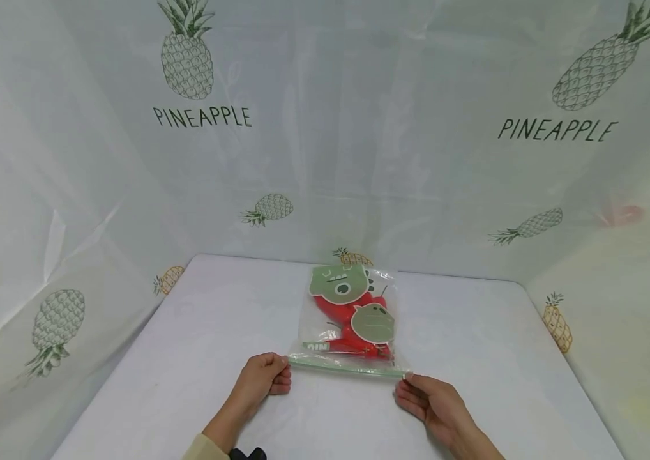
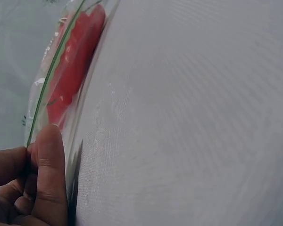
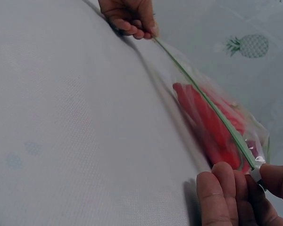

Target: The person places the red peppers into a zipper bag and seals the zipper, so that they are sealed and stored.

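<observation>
A clear zip bag (image 1: 313, 329) with green cartoon prints lies near the back middle of the table, its green zip strip (image 1: 348, 368) toward me. Inside it are several red things (image 1: 354, 345) that look like peppers, some with thin dark stems. My left hand (image 1: 260, 378) pinches the strip's left end between thumb and finger. At the other end, my right hand (image 1: 437, 406) pinches the strip's corner, where a small white piece (image 3: 257, 173) shows in the right wrist view. Between the two hands the strip is stretched nearly straight, lifted a little off the table.
The white table (image 1: 216, 306) has rounded back corners. A pale curtain (image 1: 354, 140) printed with pineapples hangs behind it and along both sides. A small black object (image 1: 249, 454) shows at the bottom edge beside my left sleeve (image 1: 204, 448).
</observation>
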`<state>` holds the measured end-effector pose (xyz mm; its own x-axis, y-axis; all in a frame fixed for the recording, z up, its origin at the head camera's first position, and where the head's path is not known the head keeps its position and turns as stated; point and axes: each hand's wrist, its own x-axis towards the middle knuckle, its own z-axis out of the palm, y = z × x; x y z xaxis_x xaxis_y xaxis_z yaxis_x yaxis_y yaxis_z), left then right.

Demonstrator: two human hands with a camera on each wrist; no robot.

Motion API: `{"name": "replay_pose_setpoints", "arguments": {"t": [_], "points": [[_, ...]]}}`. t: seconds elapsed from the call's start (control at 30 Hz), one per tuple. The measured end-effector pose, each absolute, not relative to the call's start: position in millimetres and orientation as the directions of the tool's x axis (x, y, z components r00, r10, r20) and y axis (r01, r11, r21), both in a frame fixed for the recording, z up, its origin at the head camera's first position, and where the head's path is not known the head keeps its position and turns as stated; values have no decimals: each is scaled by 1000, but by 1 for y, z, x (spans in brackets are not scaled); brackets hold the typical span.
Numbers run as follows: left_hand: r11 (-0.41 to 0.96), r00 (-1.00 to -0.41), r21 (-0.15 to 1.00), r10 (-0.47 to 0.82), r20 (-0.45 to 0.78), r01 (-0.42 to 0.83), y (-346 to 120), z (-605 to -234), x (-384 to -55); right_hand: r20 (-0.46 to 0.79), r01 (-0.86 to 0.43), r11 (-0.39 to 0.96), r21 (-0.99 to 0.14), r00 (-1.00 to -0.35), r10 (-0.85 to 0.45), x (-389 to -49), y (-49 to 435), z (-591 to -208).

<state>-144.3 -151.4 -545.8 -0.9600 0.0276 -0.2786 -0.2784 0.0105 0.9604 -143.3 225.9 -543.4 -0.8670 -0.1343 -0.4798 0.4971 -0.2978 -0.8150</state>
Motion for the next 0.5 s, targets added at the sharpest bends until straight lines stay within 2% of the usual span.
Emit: {"name": "replay_pose_setpoints", "arguments": {"t": [0.23,0.37,0.5], "points": [[33,-957,958,47,-287,-286,-149,-551,-146,-480,495,-287,-820,-868,-125,-143,232,-546],[79,-958,958,57,-279,-275,-155,-550,-146,-474,501,-285,-817,-865,-163,-144,238,-546],[141,-966,956,-2,-258,-256,-167,-541,-146,-465,497,-240,-834,-867,-179,-147,247,-541]]}}
